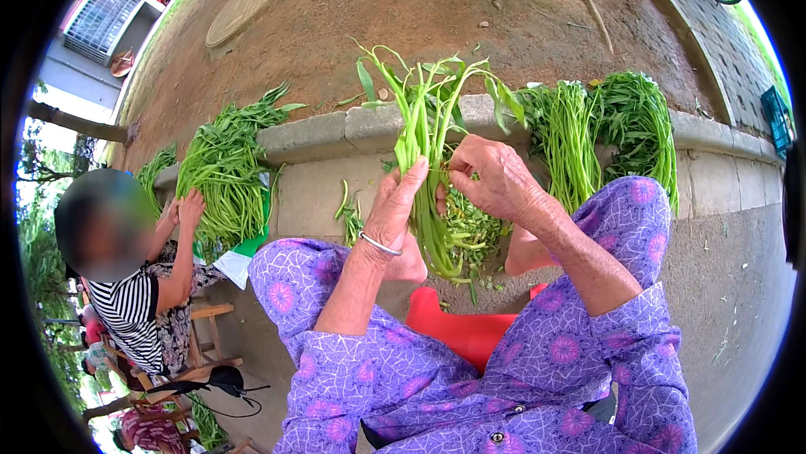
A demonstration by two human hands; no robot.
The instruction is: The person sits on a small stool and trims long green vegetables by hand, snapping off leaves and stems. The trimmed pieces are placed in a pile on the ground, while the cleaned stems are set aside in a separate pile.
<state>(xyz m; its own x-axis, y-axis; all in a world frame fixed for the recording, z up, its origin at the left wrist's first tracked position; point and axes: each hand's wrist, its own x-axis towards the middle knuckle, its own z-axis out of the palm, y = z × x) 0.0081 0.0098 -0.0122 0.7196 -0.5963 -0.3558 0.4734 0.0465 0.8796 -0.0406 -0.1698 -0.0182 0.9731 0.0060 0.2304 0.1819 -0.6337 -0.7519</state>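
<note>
Your left hand (389,209) grips the bunch of greens (413,128) at the frame's centre, apparently to steady it within reach of your right hand (497,173), whose curled fingers' hold you cannot tell.

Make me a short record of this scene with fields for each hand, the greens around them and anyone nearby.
Left hand: gripping a bunch of long green stems; bracelet on the wrist
Right hand: beside the bunch, fingers bent; fingertip contact unclear
Below the bunch: green scraps on the ground
To the right: two leafy heaps by the curb
To the left: seated person in a striped top, hands at another heap
Between the thighs: red thing, perhaps a stool
</note>
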